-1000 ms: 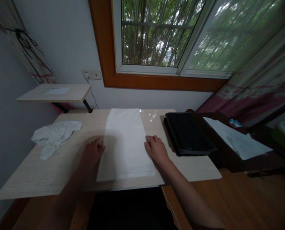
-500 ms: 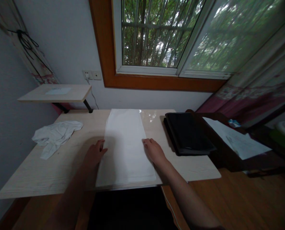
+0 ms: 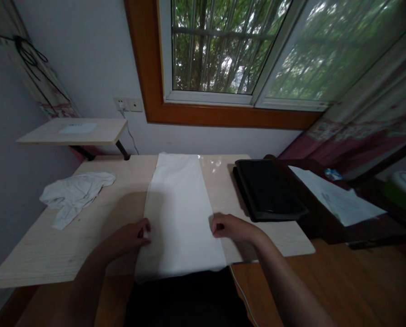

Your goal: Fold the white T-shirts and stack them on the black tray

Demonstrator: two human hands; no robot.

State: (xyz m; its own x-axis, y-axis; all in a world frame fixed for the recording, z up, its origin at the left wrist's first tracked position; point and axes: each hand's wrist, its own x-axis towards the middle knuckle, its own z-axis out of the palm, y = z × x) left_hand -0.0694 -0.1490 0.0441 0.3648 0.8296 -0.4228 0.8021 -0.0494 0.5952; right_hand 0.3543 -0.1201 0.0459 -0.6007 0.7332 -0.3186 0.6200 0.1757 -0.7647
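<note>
A long folded white cloth [image 3: 182, 213] lies lengthwise on the pale wooden table [image 3: 97, 250], its near end sagging over the front edge by my lap. At the cloth's left edge is my left hand [image 3: 134, 235], thumb and forefinger curved and apart, tips over the border. My right hand [image 3: 230, 227] is at the opposite edge, thumb and forefinger pinched together on the cloth's border. The other fingers of both hands are mostly hidden.
A crumpled white cloth [image 3: 76, 195] lies at the left, below a small raised shelf [image 3: 97, 131]. Black folders [image 3: 271, 188] sit on the right side. Beyond them, a paper sheet [image 3: 335, 197] rests on dark furniture. A window [image 3: 230, 54] is behind the table.
Both hands have come nearer to me along the cloth's edges. The cloth's near end has shifted towards me and now droops over the table edge. The right fingers have curled into a pinch.
</note>
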